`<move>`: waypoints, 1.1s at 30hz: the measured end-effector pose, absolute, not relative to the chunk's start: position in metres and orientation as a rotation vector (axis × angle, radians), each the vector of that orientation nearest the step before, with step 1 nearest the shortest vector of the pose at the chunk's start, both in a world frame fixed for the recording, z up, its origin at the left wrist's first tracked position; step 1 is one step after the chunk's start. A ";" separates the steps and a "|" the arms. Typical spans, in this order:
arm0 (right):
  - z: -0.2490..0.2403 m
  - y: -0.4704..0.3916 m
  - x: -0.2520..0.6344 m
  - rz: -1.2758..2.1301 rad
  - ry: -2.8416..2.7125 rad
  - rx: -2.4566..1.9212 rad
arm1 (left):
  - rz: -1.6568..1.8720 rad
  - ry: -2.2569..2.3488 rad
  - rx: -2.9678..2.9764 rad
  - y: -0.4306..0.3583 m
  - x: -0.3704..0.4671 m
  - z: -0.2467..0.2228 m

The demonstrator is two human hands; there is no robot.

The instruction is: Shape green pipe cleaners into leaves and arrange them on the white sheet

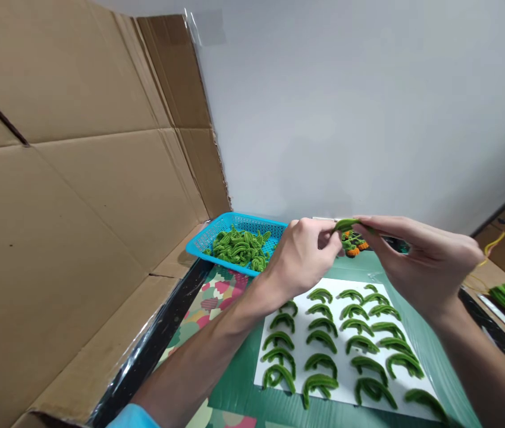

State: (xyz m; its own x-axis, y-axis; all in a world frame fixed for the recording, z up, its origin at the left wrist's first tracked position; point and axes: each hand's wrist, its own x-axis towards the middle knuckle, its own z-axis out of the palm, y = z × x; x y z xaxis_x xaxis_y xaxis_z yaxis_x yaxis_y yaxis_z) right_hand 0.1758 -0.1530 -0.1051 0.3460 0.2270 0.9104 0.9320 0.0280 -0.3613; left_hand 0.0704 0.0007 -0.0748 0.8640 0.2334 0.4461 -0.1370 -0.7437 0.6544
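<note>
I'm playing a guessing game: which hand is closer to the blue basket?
The left hand. It is just right of the blue basket, hiding part of it; the right hand is farther right.

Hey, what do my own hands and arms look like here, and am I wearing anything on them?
Your left hand and right hand are bare, with no gloves, rings or watch visible. A bit of light blue sleeve shows on your left arm at the bottom edge; your right forearm is bare up to the picture's edge, with no sleeve in view.
</note>
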 end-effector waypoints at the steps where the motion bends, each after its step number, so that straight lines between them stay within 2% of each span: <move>1: -0.105 -0.154 0.176 -0.818 -1.119 -1.454 | 0.675 0.076 2.333 0.000 0.069 -0.073; 12: -0.110 -0.150 0.173 -1.015 -1.160 -1.561 | 0.696 0.162 2.484 0.000 0.066 -0.075; 14: -0.111 -0.147 0.177 -0.901 -1.155 -1.706 | 0.690 0.213 2.542 0.007 0.070 -0.080; 19: -0.121 -0.142 0.189 -0.344 -1.158 -1.943 | 0.518 0.185 2.625 0.025 0.076 -0.092; 26: -0.134 -0.134 0.174 -0.127 -1.294 -1.824 | 0.674 0.194 2.449 0.032 0.059 -0.119; 33: -0.162 -0.114 0.159 0.240 -1.420 -1.892 | 0.656 0.402 2.380 0.040 0.011 -0.158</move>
State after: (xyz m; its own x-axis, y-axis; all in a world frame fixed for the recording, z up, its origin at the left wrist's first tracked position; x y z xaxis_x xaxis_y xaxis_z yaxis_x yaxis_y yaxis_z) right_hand 0.1595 -0.1139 -0.1621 0.3679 0.8883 0.2748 0.7488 -0.1078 -0.6540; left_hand 0.0113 0.0398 -0.1584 0.8295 0.4322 0.3537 0.1190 -0.7556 0.6441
